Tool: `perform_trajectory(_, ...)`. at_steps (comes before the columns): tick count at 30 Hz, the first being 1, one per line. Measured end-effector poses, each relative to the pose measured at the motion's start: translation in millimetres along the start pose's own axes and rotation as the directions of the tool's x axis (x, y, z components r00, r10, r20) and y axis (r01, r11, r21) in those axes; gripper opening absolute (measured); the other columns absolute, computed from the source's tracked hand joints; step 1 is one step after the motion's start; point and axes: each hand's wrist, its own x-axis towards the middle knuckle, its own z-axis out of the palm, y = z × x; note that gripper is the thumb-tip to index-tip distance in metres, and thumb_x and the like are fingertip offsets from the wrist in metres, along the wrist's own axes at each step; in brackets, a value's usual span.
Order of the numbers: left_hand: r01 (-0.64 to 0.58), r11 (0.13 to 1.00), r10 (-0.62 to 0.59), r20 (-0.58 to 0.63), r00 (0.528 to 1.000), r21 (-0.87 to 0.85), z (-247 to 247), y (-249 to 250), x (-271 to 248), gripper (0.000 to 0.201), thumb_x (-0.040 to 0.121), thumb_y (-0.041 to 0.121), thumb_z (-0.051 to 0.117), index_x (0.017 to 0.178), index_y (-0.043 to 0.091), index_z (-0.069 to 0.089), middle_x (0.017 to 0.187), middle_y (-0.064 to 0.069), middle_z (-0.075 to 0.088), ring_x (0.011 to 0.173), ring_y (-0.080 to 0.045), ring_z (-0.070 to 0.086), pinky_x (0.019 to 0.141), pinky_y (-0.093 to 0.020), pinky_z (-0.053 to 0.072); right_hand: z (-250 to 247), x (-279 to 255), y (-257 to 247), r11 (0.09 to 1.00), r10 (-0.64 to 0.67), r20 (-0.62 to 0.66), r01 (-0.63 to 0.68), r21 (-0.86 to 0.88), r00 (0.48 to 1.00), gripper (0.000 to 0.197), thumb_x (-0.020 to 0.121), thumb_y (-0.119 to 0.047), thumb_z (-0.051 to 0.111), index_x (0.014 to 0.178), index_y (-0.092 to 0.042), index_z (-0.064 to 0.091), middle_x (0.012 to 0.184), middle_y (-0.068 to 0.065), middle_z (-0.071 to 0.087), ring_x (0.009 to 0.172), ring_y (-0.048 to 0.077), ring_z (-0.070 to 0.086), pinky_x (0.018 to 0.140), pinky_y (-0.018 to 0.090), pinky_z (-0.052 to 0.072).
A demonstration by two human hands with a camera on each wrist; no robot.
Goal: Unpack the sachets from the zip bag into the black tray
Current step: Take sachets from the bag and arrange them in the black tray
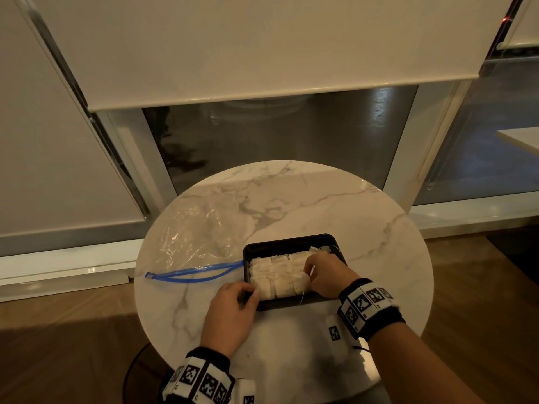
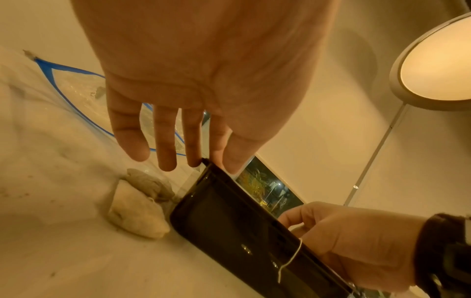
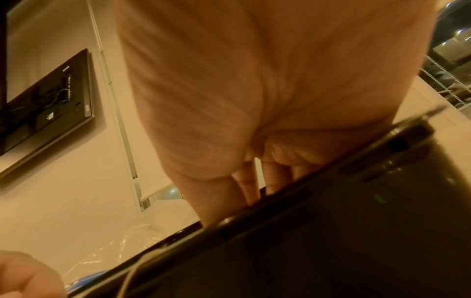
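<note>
A black tray (image 1: 288, 239) sits on the round marble table (image 1: 364, 228) and holds several white sachets (image 1: 277, 275) packed side by side. My left hand (image 1: 233, 307) is at the tray's near left corner, its straight fingers (image 2: 165, 141) touching the rim (image 2: 229, 221). My right hand (image 1: 326, 275) reaches into the tray from the right, its curled fingers pinching the rightmost sachet (image 1: 303, 284). The tray wall (image 3: 331, 231) hides those fingertips in the right wrist view. A sachet string (image 2: 293, 258) hangs over the near wall. Left of the tray lies the clear zip bag (image 1: 198, 234), flat, its blue zip (image 1: 192, 272) open.
A small white tagged device (image 1: 334, 332) lies on the table by my right wrist. The table edge curves close on all sides, with wooden floor (image 1: 58, 345) below. Window blinds (image 1: 233, 53) hang behind. A floor lamp (image 2: 433, 66) stands to the right.
</note>
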Motion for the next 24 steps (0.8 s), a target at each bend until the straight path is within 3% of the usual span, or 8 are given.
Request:
perform_trajectory(4, 0.080, 0.992, -0.089, -0.089, 0.992, -0.098, -16, -6, 4, 0.016, 0.096, 0.018, 0.064, 0.108, 0.029, 0.064, 0.108, 0.006, 0.066, 0.095, -0.008, 0.062, 0.087, -0.028, 0.052, -3, -13, 2, 0.998, -0.007, -0.097, 0.013, 0.068, 0.995, 0.019, 0.086, -0.018, 0.070, 0.102, -0.024, 0.061, 0.095, -0.003, 0.065, 0.080, 0.008, 0.060, 0.062, 0.013, 0.042)
perform_trajectory(8, 0.187, 0.981, -0.181, -0.100, 0.978, 0.060, -35, -29, 7, 0.028, 0.093, 0.010, 0.064, 0.120, 0.021, 0.066, 0.119, -0.003, 0.065, 0.105, -0.018, 0.063, 0.095, -0.033, 0.051, -1, -36, -6, 0.980, -0.032, -0.290, 0.087, 0.178, 0.957, 0.016, 0.090, -0.027, 0.068, 0.105, -0.026, 0.061, 0.084, -0.010, 0.063, 0.069, 0.003, 0.059, 0.057, 0.011, 0.041)
perform_trajectory(11, 0.246, 0.947, -0.250, -0.008, 0.968, 0.206, -39, -41, 6, 0.034, 0.093, 0.025, 0.067, 0.127, 0.023, 0.062, 0.128, -0.004, 0.062, 0.114, -0.020, 0.061, 0.100, -0.035, 0.048, 10, -53, -14, 0.957, -0.033, -0.346, 0.129, 0.258, 0.938, 0.014, 0.091, -0.030, 0.067, 0.104, -0.029, 0.062, 0.087, -0.010, 0.063, 0.073, 0.004, 0.061, 0.063, 0.016, 0.047)
perform_trajectory(14, 0.274, 0.923, -0.305, 0.083, 0.949, 0.270, -34, -42, 5, 0.046, 0.089, 0.044, 0.068, 0.129, 0.024, 0.060, 0.129, -0.003, 0.061, 0.115, -0.019, 0.060, 0.097, -0.031, 0.047, 20, -65, -18, 0.945, -0.058, -0.327, 0.157, 0.286, 0.943, 0.012, 0.091, -0.033, 0.067, 0.103, -0.032, 0.063, 0.086, -0.011, 0.064, 0.076, 0.005, 0.062, 0.070, 0.021, 0.055)
perform_trajectory(20, 0.354, 0.870, -0.409, 0.100, 0.907, 0.342, -13, -26, 5, 0.046, 0.070, 0.065, 0.064, 0.099, 0.029, 0.064, 0.100, 0.004, 0.063, 0.091, -0.016, 0.062, 0.086, -0.037, 0.055, 24, -70, -21, 0.934, -0.074, -0.292, 0.169, 0.315, 0.954, 0.007, 0.092, -0.035, 0.066, 0.097, -0.035, 0.062, 0.086, -0.012, 0.065, 0.078, 0.005, 0.064, 0.071, 0.019, 0.055)
perform_trajectory(24, 0.357, 0.850, -0.416, 0.079, 0.906, 0.387, -6, -19, 5, 0.057, 0.062, 0.070, 0.066, 0.100, 0.028, 0.061, 0.099, 0.003, 0.062, 0.094, -0.020, 0.062, 0.085, -0.039, 0.056, 25, -73, -22, 0.925, -0.063, -0.276, 0.160, 0.344, 0.959, 0.007, 0.092, -0.034, 0.066, 0.098, -0.032, 0.064, 0.085, -0.011, 0.066, 0.079, 0.005, 0.065, 0.071, 0.018, 0.054)
